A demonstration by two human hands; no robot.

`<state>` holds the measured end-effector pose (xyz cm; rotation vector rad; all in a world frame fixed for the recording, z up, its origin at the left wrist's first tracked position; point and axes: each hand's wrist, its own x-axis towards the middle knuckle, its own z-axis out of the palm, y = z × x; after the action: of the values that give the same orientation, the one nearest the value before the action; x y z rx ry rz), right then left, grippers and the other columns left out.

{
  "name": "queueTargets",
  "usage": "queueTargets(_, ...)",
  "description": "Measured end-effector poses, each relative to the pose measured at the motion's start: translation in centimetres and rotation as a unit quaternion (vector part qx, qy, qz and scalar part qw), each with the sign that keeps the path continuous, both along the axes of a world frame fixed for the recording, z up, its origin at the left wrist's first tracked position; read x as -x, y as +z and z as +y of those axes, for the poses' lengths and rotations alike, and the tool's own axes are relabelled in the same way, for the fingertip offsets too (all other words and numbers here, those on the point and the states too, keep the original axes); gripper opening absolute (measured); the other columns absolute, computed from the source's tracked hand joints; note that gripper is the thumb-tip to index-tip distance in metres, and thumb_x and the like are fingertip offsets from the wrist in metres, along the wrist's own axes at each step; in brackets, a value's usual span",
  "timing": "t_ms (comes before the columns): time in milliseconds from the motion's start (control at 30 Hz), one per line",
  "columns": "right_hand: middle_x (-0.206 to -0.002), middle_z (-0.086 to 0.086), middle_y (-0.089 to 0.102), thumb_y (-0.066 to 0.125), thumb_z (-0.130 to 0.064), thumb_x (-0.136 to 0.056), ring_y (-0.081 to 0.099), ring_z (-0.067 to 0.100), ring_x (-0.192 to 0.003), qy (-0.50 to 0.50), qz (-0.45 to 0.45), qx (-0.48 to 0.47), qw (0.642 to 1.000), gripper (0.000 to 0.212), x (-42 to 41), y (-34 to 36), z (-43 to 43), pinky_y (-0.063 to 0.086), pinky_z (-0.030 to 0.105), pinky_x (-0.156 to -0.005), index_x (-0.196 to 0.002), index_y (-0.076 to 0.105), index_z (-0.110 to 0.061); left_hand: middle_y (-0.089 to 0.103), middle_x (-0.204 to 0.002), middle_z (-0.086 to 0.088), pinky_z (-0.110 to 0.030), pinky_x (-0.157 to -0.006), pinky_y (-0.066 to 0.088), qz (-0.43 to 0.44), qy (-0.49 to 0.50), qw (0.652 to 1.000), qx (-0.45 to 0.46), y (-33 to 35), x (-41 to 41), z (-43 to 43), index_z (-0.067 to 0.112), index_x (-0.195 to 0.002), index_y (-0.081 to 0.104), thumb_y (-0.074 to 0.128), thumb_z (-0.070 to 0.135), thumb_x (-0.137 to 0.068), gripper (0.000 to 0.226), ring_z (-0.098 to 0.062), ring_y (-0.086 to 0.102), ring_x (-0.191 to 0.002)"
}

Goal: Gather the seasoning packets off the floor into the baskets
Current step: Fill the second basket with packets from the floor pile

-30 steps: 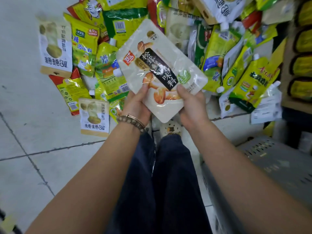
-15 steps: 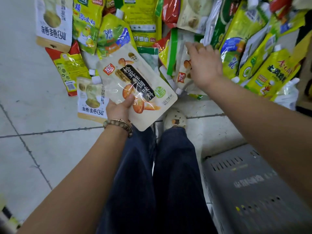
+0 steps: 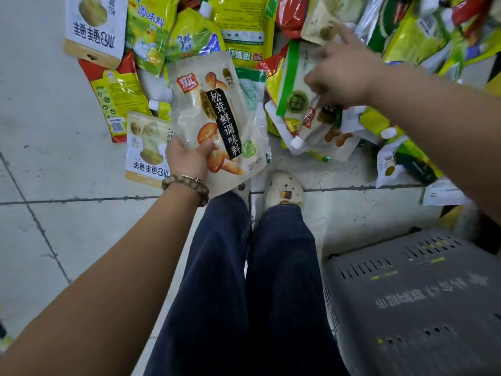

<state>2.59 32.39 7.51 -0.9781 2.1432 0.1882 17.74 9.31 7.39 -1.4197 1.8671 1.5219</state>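
Hands at work over a spill of seasoning packets [image 3: 244, 28] on a tiled floor [image 3: 54, 240], seen from the person's own head. The left hand [image 3: 187, 158], a beaded bracelet [image 3: 187, 185] on its wrist, is held palm-up in front of the knees. It grips the lower corner of a white mushroom pouch [image 3: 217, 112], thumb across the printed face and fingers behind; the pouch stands tilted above the heap. The right hand [image 3: 347, 74], blurred, hangs knuckles-up over the middle of the pile at the end of an outstretched arm. Its fingertips meet the top edge of a second mushroom pouch [image 3: 328, 131] with a white spout, but the blur hides whether they pinch it. A grey basket [image 3: 406, 294] with slotted walls sits at the person's right, beside dark-trousered legs [image 3: 257, 280] and pale shoes [image 3: 284, 191], well apart from both pouches.
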Motion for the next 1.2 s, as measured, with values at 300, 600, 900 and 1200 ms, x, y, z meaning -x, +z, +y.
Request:
queueTargets(300,-0.073,-0.012,0.068,0.070,-0.008,-0.079,0.062,-0.002,-0.065,-0.312,-0.264,0.180,0.895,0.016,3.4,9.5,0.4,0.047,0.011,-0.064,-0.078,0.063,-0.023,0.064,-0.090,0.006,-0.028,-0.079,0.054,0.090,-0.130,0.986,-0.060,1.4,5.1,-0.8,0.014,-0.107,0.054,0.057,-0.008,-0.084,0.032,-0.008,0.062,-0.081)
queueTargets(600,-0.075,-0.008,0.067,0.068,-0.005,-0.082,0.062,0.005,-0.065,-0.486,-0.233,0.213,0.815,0.023,5.3,4.7,-1.0,0.051,0.020,-0.069,-0.103,0.064,-0.013,0.070,-0.077,0.011,-0.026,-0.071,0.054,0.055,-0.116,0.966,-0.226,3.1,7.2,2.3,0.023,-0.091,0.060,0.065,0.048,-0.074,0.031,-0.007,0.066,-0.073)
queueTargets(900,-0.128,0.016,0.051,0.053,-0.009,-0.090,0.048,0.033,-0.117,-0.327,-0.002,0.115,0.938,0.048,1.5,-2.6,-1.1,0.040,0.040,-0.094,-0.136,0.045,-0.016,0.063,-0.091,0.001,-0.039,-0.086,0.052,0.019,-0.067,0.993,-0.096,2.4,1.5,0.8,0.016,-0.104,0.054,0.070,0.001,-0.076,0.035,-0.017,0.061,-0.084)
queueTargets(1200,-0.158,0.010,0.012,0.048,-0.020,-0.095,0.003,0.030,-0.146,0.225,0.052,-0.143,0.962,0.066,-1.8,-5.4,-3.4,0.004,0.057,-0.114,-0.150,0.011,-0.019,0.067,-0.091,0.001,-0.038,-0.079,0.054,-0.011,0.048,0.994,-0.095,2.2,-2.5,0.8,0.017,-0.102,0.058,0.065,-0.005,-0.079,0.032,-0.016,0.065,-0.080)
